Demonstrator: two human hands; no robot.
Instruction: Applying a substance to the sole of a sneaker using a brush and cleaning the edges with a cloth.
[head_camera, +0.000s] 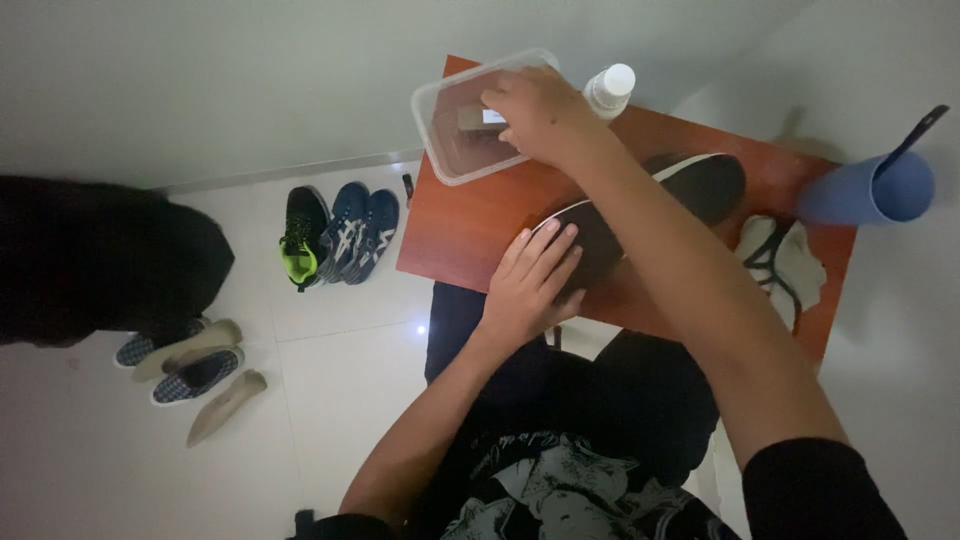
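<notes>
Left hand (530, 285) lying flat, fingers spread, pressing black white-soled shoe (690, 190) on red-brown wooden table (470, 230). Right hand (540, 112) reaching into clear plastic container (445, 140), fingers closing on small grey block (478, 118); white-capped bottle (608, 90) just beside.

In the middle of the frame the left hand (530, 285) is lying flat on the toe of a black shoe (690, 190) with a white sole edge, pressing it onto the reddish desk (460, 235). The right hand (540, 115) is reaching into a clear plastic tub (445, 125) at the upper centre, its grip closing on a small pale block (478, 118). A white-capped bottle (608, 90) is standing just beside the tub. At the right edge a blue cup (865, 192) is sitting. Pairs of shoes (335, 232) are lying on the white floor (340, 390) at the left.
</notes>
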